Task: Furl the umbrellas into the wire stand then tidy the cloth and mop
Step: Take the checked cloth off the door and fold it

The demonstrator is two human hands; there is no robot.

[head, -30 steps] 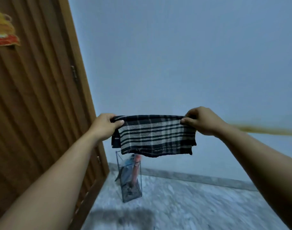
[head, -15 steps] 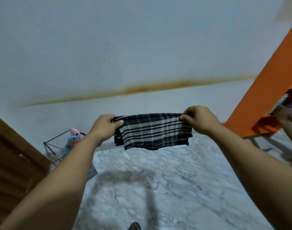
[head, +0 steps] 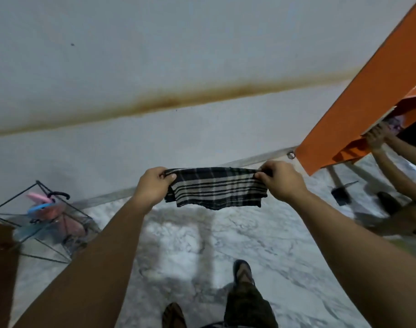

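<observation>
- Left hand (head: pixel 152 185): fingers curled over the top left corner of the cloth (head: pixel 217 187), thumb pressed against the front face. The corner is pinched between thumb and fingers.
- Right hand (head: pixel 281 179): fingers curled over the top right corner of the cloth, knuckles toward the camera. The corner is gripped.
- Cloth: dark plaid with pale stripes, folded, stretched level between the two hands. The lower edge hangs free in the air, above the floor (head: pixel 183 252) and clear of it. The cloth sits in front of the wall (head: pixel 155 55), at about the centre of the head view.
- Wire stand (head: pixel 40 223): black wire frame on the floor at lower left, against the wall, well apart from the cloth. It appears tilted in the wide-angle view.
- Umbrellas (head: pixel 49 207): folded, inside the wire stand. A pink handle, a blue handle and a black hooked handle project from the top opening; red fabric shows below them.
- Wall: pale, with a long brown stain (head: pixel 178 97) running across it above the hands.
- Floor: grey-white marble pattern. The person's two feet in sandals (head: pixel 243 272) are at the bottom of the view.
- Orange panel (head: pixel 367 91): large slanted surface at upper right, just beyond the right hand. A second person's hands (head: pixel 377 137) touch its lower edge.
- Mop: cannot be identified with certainty in this view.
</observation>
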